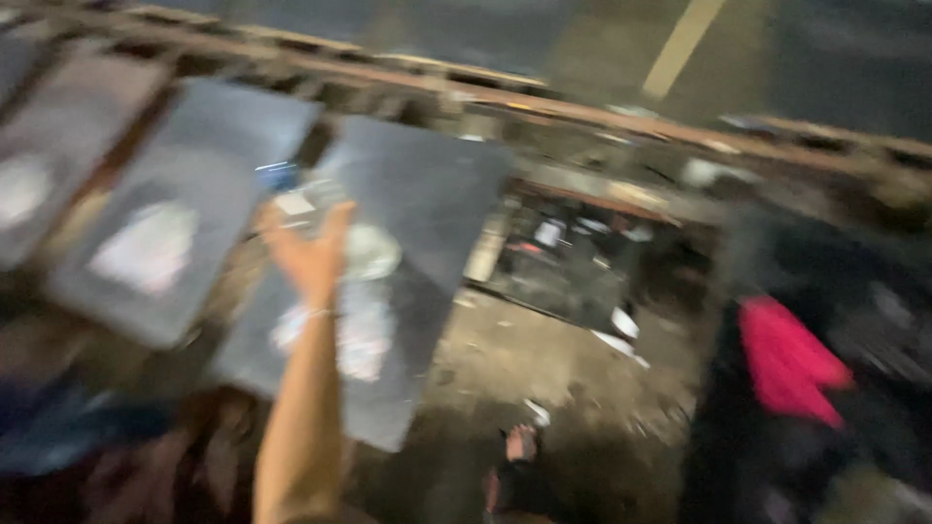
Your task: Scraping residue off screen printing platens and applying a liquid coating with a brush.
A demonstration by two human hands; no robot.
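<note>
Slabs: 4 dark flat slabs in a row, tilted; the leftmost [49, 146] is cut by the left edge, then the second [175, 209], the third [408, 262], and a sliver of a 4th at the top-left corner.
Pale patches: 1 on each of the 3 main slabs, blurred.
Hand: 1 in view [309, 254], arm raised from the bottom edge, stretched out over the third slab near its left edge; which hand it is, cannot tell.
Fingers: thumb and fingers look parted, not pinching; blur hides whether they touch the slab.
Wrist: 1 thin pale band [316, 312].
Round thing: 1 pale, shiny disc [372, 250] just right of the hand, on the third slab.
Foot: 1 [521, 444] at the bottom edge, on gritty ground.
Red cloth: 1 [786, 361], right side.
Hard to make out: the whole frame is motion-blurred; the clutter past the slabs is unreadable.
</note>
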